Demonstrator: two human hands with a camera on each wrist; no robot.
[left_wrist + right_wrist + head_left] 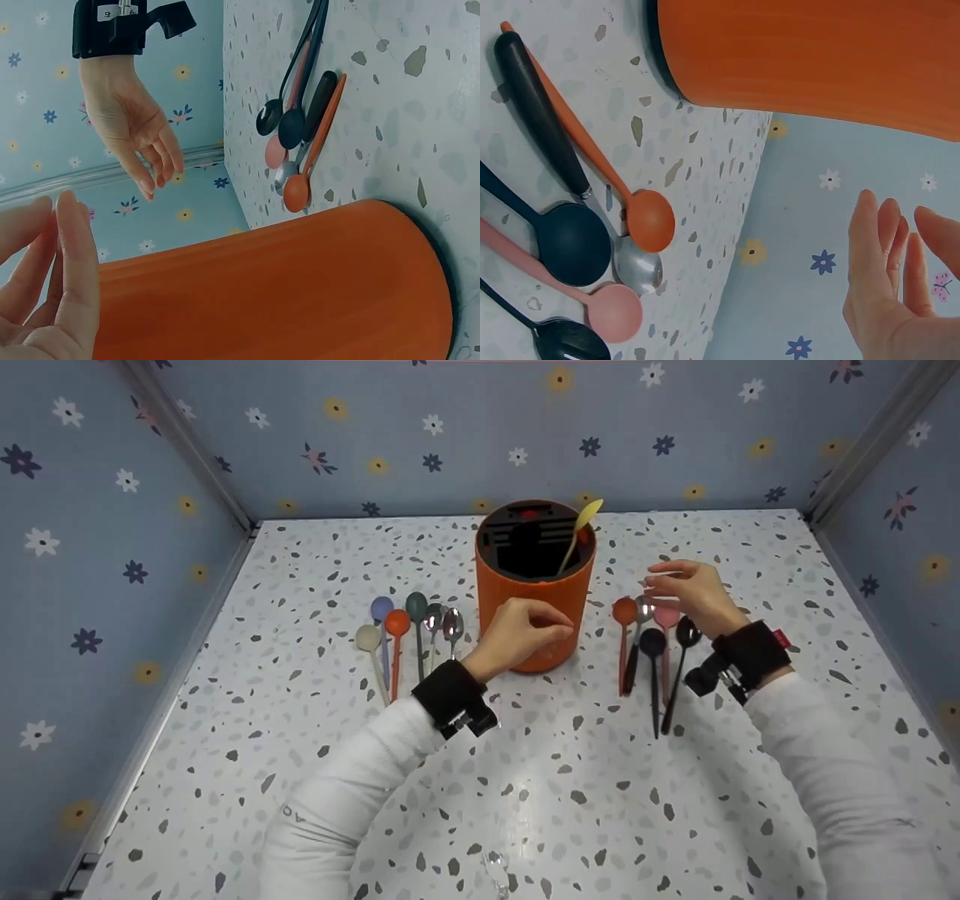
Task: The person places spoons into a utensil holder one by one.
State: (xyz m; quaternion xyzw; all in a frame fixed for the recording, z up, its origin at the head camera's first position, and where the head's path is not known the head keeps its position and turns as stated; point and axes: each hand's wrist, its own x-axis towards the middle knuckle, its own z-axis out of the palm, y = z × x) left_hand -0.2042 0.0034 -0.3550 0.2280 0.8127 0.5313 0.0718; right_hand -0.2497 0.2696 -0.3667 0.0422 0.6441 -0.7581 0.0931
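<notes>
An orange cylindrical utensil holder (496, 585) with a black slotted top stands at the back of the table, a yellow spoon (587, 514) leaning in its opening. In front of its wall is my left hand (517, 636), its fingers bent towards the thumb, nothing visible between them. The left wrist view shows these fingertips (67, 206) close together. Raised to the right of the holder, my right hand (694, 594) has its fingers loosely extended and holds nothing. Below it lie an orange-red spoon (624, 612), a black-handled metal spoon (631, 666), a pink spoon (615, 312) and two black spoons (653, 643).
Left of the holder lie several more spoons: beige (368, 638), purple (382, 608), orange (397, 622), dark green (416, 607) and metal ones (453, 625). Flower-patterned panels (480, 442) enclose the speckled table (540, 780) at the back and sides. A faint clear shape (496, 870) shows near the front.
</notes>
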